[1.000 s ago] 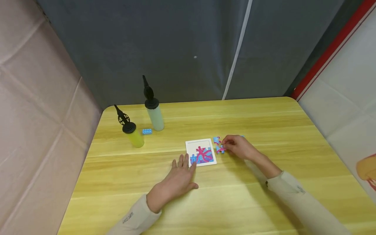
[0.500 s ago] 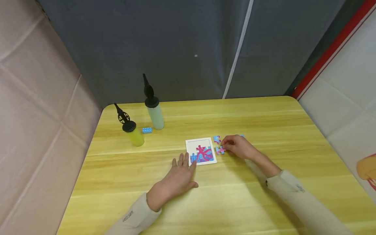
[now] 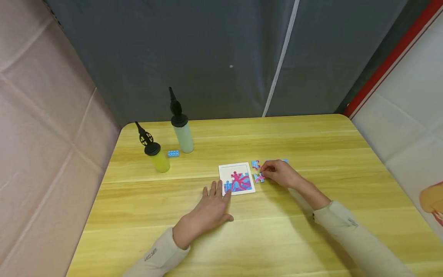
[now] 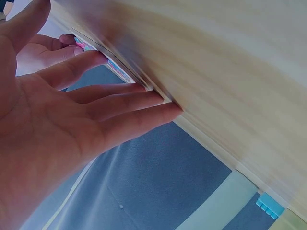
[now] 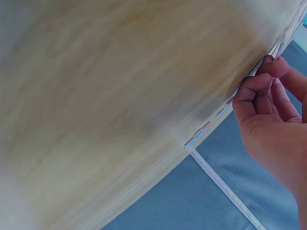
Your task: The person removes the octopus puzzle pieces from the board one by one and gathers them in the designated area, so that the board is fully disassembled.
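Note:
A white-framed jigsaw tray [image 3: 237, 168] lies on the table, its lower part filled with a pink octopus on blue. My left hand [image 3: 212, 207] lies flat at its lower left corner, fingers spread straight, fingertips right at the frame; the left wrist view shows them along the tray's edge. Just right of the tray, my right hand [image 3: 281, 174] pinches a pink and blue puzzle piece [image 3: 258, 178] between thumb and fingers. Above that piece lies another loose puzzle piece [image 3: 255, 164]. Behind the right hand more blue pieces [image 3: 285, 161] show, partly hidden by it.
At the back left stand a yellow bottle [image 3: 160, 163] and a pale green bottle [image 3: 184, 138], both with black pointed tops. Between them is a blue toy brick [image 3: 173, 153]. A dark curtain [image 3: 214, 57] hangs behind the table's far edge.
The pinched piece has turned slightly beside the tray, and the right fingers have shifted a little. More blue shows behind the right hand. My left hand stays in place.

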Demonstrator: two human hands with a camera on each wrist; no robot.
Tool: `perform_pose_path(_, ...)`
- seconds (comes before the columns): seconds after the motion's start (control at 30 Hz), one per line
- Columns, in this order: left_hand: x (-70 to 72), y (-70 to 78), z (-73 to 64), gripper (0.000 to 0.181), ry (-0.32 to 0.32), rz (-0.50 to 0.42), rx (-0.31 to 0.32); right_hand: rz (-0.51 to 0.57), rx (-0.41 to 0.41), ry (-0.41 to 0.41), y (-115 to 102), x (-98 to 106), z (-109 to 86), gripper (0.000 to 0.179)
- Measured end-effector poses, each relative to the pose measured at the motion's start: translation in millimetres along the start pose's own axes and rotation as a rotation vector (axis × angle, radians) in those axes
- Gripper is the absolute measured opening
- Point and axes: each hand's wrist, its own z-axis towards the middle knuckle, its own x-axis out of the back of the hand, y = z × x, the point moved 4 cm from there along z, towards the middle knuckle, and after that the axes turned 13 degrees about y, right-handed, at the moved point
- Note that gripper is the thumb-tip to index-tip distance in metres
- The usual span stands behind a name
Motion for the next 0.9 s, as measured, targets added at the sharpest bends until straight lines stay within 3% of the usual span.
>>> perform_pose_path(0.7,-0.3,0.4,0.1,0.081,-0.004,0.004,-0.003,0.015,0.022,-0.001,0.1,0.0,0.7,0.009)
perform_pose_path(0.9,-0.7,0.2,-0.8,0.081,0.001,0.005,-0.002,-0.001,0.032,0.040,-4.4,-0.8,0.1,0.009)
